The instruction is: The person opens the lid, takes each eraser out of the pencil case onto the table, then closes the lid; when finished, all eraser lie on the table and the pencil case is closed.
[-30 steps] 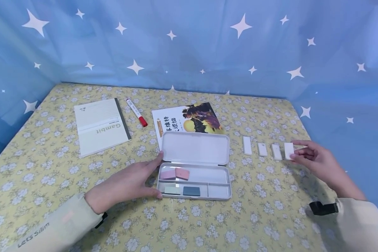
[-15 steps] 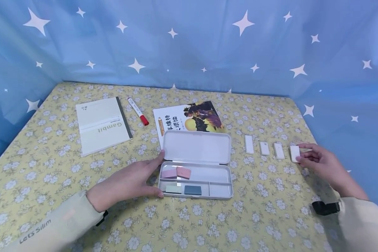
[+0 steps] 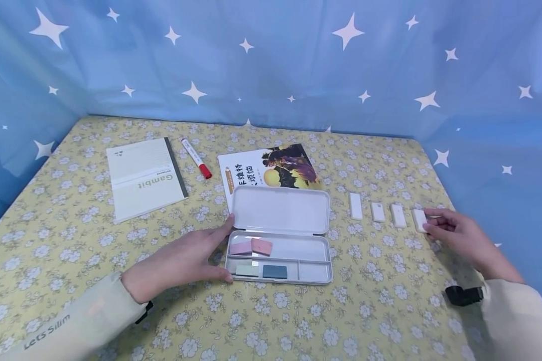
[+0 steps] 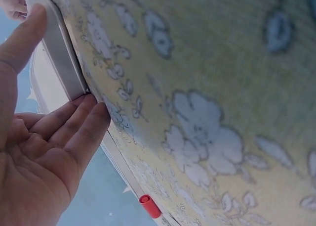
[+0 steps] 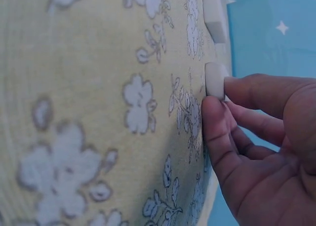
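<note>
A white pencil case (image 3: 280,210) lies open with its lid tipped back. Its left end is held by my left hand (image 3: 180,255), thumb at the near corner and fingers by the hinge. In the left wrist view that thumb and the fingertips meet the edge of the case. Inside are a lilac eraser (image 3: 241,248), a pink eraser (image 3: 262,246), a pale green eraser (image 3: 247,271) and a dark teal eraser (image 3: 274,271). At the right, my right hand (image 3: 465,238) pinches a white eraser (image 5: 215,80) low at the cloth.
Left of the held eraser, three more white erasers (image 3: 398,215) stand spaced in a row. Beneath the lid's far side lies a picture-covered book (image 3: 271,168). Farther left are a red-capped marker (image 3: 193,153) and a notebook (image 3: 146,178). Blue star-patterned curtain (image 3: 271,60) borders the table.
My right hand has shifted the white eraser slightly right and towards me, and it now sits a little tilted in line with the others. The left hand stays on the pencil case.
</note>
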Demonstrator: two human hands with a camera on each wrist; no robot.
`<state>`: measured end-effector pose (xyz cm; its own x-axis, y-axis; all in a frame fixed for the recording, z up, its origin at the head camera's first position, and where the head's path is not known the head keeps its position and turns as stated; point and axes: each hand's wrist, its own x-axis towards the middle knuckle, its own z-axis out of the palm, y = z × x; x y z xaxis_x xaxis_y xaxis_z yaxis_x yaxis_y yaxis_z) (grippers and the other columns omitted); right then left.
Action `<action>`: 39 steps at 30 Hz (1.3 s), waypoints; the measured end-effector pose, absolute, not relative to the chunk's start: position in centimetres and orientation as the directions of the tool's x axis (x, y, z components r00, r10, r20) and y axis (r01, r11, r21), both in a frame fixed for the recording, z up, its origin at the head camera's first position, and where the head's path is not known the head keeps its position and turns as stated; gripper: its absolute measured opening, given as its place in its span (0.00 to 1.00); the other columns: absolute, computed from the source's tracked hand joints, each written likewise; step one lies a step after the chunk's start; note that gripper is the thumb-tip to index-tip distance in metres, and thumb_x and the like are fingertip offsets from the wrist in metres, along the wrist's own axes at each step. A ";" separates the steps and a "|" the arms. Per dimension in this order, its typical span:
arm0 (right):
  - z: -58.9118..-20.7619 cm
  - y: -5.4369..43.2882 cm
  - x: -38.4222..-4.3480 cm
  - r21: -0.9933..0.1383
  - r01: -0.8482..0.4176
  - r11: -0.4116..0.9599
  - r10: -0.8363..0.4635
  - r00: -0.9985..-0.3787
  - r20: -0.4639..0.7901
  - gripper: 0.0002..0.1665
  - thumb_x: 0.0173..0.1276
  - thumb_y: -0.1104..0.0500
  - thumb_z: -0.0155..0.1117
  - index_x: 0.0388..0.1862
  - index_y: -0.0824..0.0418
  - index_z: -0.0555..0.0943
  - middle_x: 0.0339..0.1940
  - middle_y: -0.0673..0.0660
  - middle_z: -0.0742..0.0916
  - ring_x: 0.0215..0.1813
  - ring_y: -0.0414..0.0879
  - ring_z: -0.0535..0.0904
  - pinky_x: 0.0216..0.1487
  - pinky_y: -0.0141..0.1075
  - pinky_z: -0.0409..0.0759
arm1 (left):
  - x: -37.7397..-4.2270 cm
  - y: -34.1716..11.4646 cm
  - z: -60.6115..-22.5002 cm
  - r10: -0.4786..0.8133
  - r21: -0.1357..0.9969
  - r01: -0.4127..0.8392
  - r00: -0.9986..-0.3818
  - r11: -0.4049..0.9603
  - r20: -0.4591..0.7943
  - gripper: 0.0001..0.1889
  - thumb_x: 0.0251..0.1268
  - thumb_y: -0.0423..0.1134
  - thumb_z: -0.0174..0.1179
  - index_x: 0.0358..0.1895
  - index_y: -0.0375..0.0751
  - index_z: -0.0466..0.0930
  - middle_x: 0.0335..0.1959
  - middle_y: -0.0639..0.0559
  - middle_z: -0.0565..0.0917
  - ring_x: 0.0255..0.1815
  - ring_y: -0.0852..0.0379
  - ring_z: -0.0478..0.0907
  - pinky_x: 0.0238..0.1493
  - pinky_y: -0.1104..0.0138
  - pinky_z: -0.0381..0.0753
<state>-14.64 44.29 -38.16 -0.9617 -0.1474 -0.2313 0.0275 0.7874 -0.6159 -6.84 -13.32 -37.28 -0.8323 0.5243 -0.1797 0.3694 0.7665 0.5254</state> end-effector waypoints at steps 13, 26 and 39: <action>-37.8 43.7 -14.7 -0.593 0.053 0.803 -0.143 -0.950 -0.278 0.37 0.85 0.54 0.53 0.79 0.77 0.60 0.41 0.44 0.84 0.36 0.35 0.82 0.34 0.32 0.84 | -6.8 -13.4 -37.1 0.516 0.529 0.351 -0.833 0.773 -0.202 0.64 0.55 0.59 0.77 0.85 0.34 0.45 0.80 0.37 0.67 0.74 0.39 0.75 0.75 0.48 0.78; -37.5 43.3 -14.5 -0.584 0.049 0.810 -0.107 -0.967 -0.230 0.39 0.84 0.48 0.54 0.78 0.76 0.61 0.52 0.61 0.85 0.36 0.27 0.83 0.35 0.29 0.86 | -6.9 -13.3 -37.1 0.527 0.525 0.368 -0.829 0.767 -0.187 0.64 0.54 0.59 0.77 0.85 0.33 0.46 0.80 0.35 0.67 0.74 0.38 0.75 0.75 0.49 0.77; -34.8 38.5 -15.0 -0.430 -0.058 0.901 -0.101 -0.992 -0.078 0.38 0.84 0.49 0.53 0.76 0.79 0.63 0.60 0.81 0.77 0.57 0.75 0.77 0.43 0.62 0.85 | -6.8 -13.3 -37.1 0.516 0.546 0.347 -0.835 0.763 -0.190 0.64 0.55 0.58 0.77 0.85 0.33 0.45 0.81 0.36 0.66 0.76 0.39 0.74 0.76 0.49 0.76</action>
<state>-15.01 38.45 -34.76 -0.9918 -0.1011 -0.0783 -0.0580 0.9012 -0.4295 -6.81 -13.31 -37.13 -0.8353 0.5160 -0.1898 0.3472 0.7627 0.5456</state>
